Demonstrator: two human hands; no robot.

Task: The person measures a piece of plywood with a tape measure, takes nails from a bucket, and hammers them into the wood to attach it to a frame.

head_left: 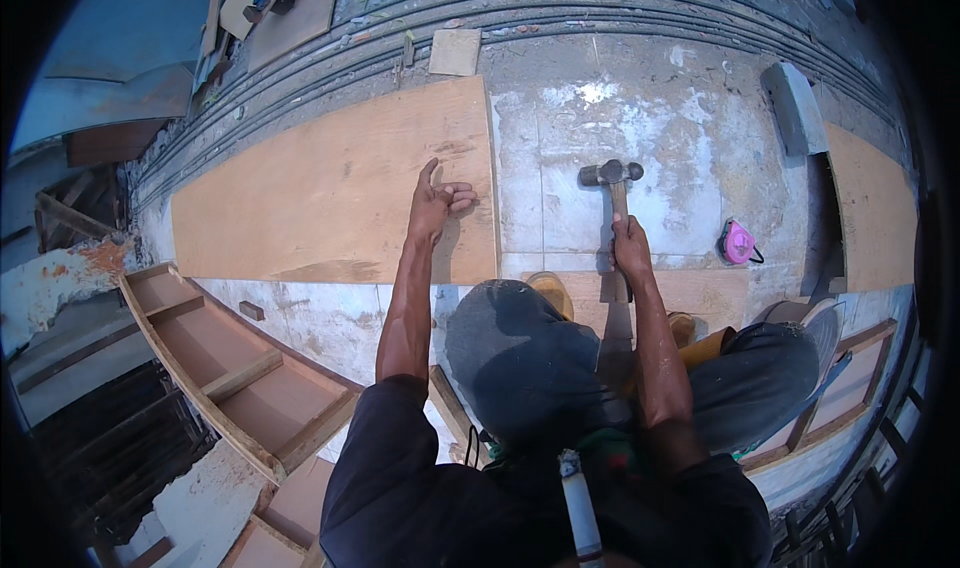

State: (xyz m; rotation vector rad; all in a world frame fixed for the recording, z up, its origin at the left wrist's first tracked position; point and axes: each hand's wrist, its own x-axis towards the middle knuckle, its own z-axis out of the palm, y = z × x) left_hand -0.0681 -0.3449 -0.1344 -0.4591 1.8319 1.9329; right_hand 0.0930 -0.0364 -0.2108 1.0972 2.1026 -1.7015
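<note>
My right hand (630, 243) is wrapped round the wooden handle of a ball-peen hammer (611, 174). The hammer's dark metal head points away from me, above the pale, stained floor. To the left, my left hand (440, 203) hovers over or rests on a large plywood sheet (330, 188); contact cannot be made out. Its index finger stretches forward and the other fingers spread to the right, with nothing visible in them. A pink tape measure (738, 242) lies on the floor to the right of the hammer.
Wooden frames backed with panels (235, 368) lie at the left. A grey block (795, 108) and another plywood sheet (872, 208) are at the right. Long dark rods (560, 18) run across the far side, near a small square board (455, 52). A wooden offcut (252, 310) lies by the frame.
</note>
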